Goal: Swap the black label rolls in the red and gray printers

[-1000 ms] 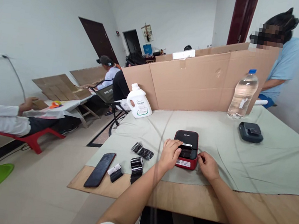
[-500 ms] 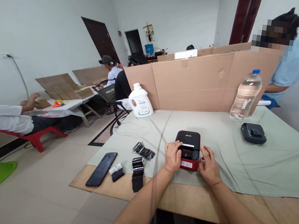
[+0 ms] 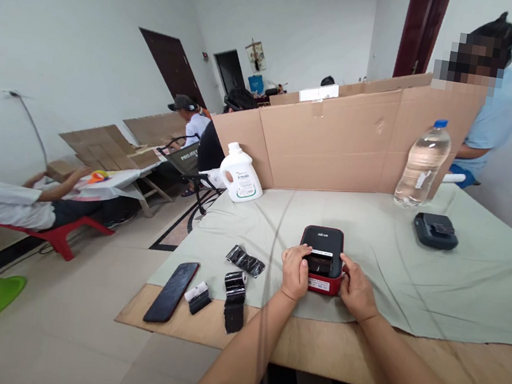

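The black-and-red box [image 3: 322, 243] sits on the surface [image 3: 427, 301], longer going away from us, between our half-bent left fingers [image 3: 296, 250] and right fingers [image 3: 349, 263], both touching it, though we can't tell if they grip.

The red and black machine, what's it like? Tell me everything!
The red and black machine is a plastic-looking box with rounded corners. Its black top has pale lettering, a white strip and a dark, shiny panel. The lower body is red, with a white label on the near side. It sits flat on the pale green cloth. The left grip touches its left edge, the right grip its right.
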{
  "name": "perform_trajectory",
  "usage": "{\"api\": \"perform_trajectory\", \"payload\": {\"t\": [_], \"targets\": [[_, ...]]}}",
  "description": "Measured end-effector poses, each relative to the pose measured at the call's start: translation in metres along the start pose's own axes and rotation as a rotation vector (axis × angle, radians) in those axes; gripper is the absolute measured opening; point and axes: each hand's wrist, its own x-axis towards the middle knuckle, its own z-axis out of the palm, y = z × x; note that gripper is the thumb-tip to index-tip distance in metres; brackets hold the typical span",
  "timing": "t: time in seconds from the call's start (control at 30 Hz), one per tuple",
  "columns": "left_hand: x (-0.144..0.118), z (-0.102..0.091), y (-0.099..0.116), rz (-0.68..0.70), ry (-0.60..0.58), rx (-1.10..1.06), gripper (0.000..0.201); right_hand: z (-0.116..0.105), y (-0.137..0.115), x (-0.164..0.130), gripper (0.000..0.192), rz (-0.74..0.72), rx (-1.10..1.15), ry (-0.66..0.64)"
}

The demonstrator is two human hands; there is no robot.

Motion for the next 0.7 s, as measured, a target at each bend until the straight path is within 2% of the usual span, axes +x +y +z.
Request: {"api": "perform_trajectory", "payload": {"t": [0.1, 0.2, 0.3, 0.37, 0.47, 0.6, 0.7], "targets": [[-0.01, 0.005, -0.007, -0.056, 0.069, -0.05, 0.045, 0.003, 0.004, -0.001, 0.059, 0.108, -0.035, 0.006], [-0.023, 0.011, -0.02, -0.279, 0.157, -0.092, 0.06, 0.006, 0.009, 0.001, 0.05, 0.14, -0.125, 0.006], [-0.029, 0.014, -0.033, -0.534, 0.066, -0.183, 0.066, 0.009, 0.012, 0.002, 0.041, 0.072, -0.211, -0.042], [-0.029, 0.014, -0.035, -0.615, -0.013, -0.24, 0.064, 0.01, 0.014, 0.002, 0.042, 0.042, -0.232, -0.064], [-0.024, 0.009, -0.028, -0.58, -0.082, -0.36, 0.065, 0.009, 0.014, 0.002, 0.043, 0.022, -0.246, -0.087], [-0.018, 0.001, -0.012, -0.488, -0.117, -0.546, 0.069, 0.005, 0.013, 0.001, 0.046, 0.009, -0.269, -0.119], [-0.015, -0.001, -0.01, -0.576, -0.103, -0.716, 0.073, 0.004, 0.009, 0.001, 0.046, -0.019, -0.268, -0.136]]}}
